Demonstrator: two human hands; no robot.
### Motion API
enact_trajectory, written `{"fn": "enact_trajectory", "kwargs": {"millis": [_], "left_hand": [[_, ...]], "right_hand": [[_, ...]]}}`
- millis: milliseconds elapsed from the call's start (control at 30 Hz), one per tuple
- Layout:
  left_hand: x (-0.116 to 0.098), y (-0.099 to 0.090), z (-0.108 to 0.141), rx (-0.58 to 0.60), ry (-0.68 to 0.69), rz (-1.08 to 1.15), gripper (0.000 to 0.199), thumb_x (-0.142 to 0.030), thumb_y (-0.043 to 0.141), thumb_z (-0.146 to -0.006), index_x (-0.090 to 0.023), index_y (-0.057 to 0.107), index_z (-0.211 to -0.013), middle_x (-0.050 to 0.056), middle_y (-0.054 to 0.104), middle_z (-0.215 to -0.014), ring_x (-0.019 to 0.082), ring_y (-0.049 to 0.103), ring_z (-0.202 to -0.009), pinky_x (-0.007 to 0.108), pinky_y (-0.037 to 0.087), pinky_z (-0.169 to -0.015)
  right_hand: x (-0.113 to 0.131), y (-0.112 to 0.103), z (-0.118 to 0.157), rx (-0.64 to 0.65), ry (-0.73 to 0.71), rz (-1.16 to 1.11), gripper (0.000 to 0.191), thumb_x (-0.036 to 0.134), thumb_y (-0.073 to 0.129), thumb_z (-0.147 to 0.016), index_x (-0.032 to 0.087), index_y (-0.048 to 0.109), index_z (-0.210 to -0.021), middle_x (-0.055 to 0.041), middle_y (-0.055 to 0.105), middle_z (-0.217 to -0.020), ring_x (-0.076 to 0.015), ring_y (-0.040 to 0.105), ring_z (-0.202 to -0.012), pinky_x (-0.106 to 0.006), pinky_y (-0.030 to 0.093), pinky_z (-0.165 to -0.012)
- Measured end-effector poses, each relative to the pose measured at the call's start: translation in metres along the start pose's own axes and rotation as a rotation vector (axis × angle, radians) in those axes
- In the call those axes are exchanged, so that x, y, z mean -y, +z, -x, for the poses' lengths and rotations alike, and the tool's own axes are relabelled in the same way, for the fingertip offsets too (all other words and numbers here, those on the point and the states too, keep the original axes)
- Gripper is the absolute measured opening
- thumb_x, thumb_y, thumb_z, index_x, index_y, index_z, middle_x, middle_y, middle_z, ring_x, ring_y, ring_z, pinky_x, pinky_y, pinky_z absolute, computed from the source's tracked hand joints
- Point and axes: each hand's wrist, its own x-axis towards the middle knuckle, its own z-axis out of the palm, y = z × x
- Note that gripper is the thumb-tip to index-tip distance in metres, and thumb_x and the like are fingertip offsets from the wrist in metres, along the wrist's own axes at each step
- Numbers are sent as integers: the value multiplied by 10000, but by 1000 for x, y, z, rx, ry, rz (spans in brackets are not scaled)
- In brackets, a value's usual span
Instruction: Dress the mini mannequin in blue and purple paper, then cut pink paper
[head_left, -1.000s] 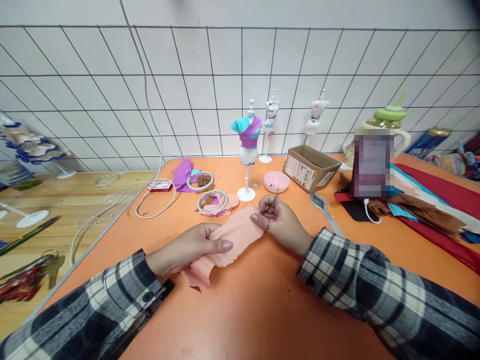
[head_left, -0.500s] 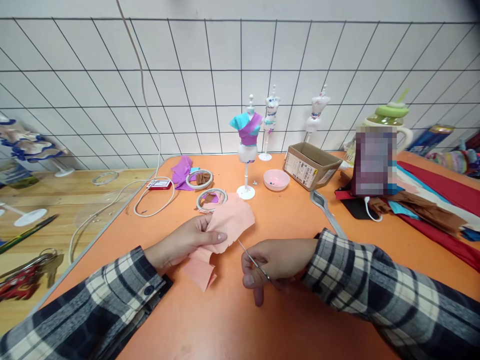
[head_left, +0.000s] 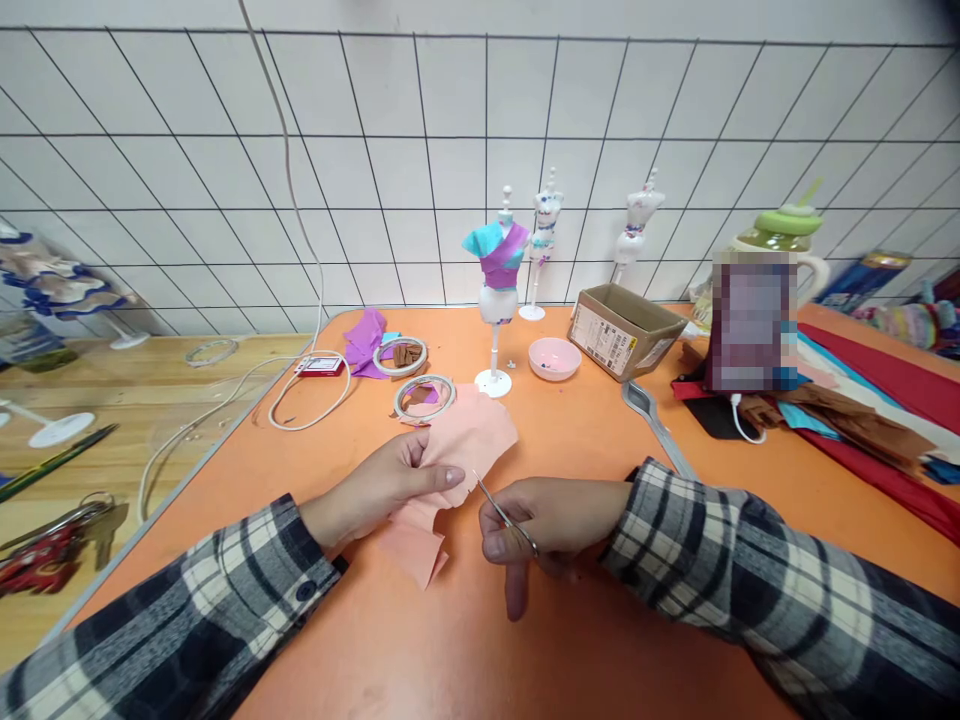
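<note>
My left hand (head_left: 390, 485) pinches a piece of peach crepe paper (head_left: 480, 430) between thumb and fingers; a narrower flap of it hangs below the hand. The paper's lower edge is jagged with small cuts. Small metal scissors (head_left: 504, 517) are in my right hand (head_left: 529, 525), their thin blades pointing up and left, with the tip at the paper's edge. Whether the tip touches the paper I cannot tell. Behind the paper stands a mini dress form (head_left: 500, 275) wrapped in turquoise and purple strips. Two tape rolls (head_left: 424, 400) lie to its left.
A pink bowl (head_left: 555, 360) and a cardboard box (head_left: 626, 330) stand beyond my right hand, near two more dress forms. A phone (head_left: 752, 320) is propped at the right by coloured strips (head_left: 885, 400). A white cable (head_left: 281, 425) loops at the left.
My left hand and the peach paper have shifted slightly right, closer to the scissors. My right hand has moved a little left, and the scissor tip now overlaps the paper's edge in view.
</note>
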Motion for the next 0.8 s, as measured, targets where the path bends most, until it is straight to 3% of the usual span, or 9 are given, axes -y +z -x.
{"fn": "enact_trajectory", "kwargs": {"millis": [200, 533, 800], "left_hand": [[1, 1, 0, 43, 5, -51, 347, -302, 819, -728, -121, 641, -966, 24, 686, -819, 122, 619, -679, 192, 474, -606], [-2, 4, 0, -2, 83, -148, 343, -317, 812, -726, -137, 617, -943, 5, 683, -793, 120, 606, -662, 200, 449, -600], [1, 3, 0, -24, 68, -264, 381, -385, 803, -715, -148, 543, -862, 4, 625, -782, 169, 624, -718, 232, 436, -599]], "right_hand": [[-1, 0, -1, -11, -3, -10, 557, 724, 573, -785, 213, 375, -887, -23, 722, -767, -57, 425, -389, -173, 320, -363], [4, 2, 2, -7, -9, 22, 552, 729, 537, -809, 213, 376, -925, -44, 736, -808, -64, 444, -405, -179, 281, -379], [6, 4, 1, -29, -14, 24, 525, 702, 562, -810, 213, 381, -875, -11, 704, -709, -64, 396, -379, -186, 282, -354]]}}
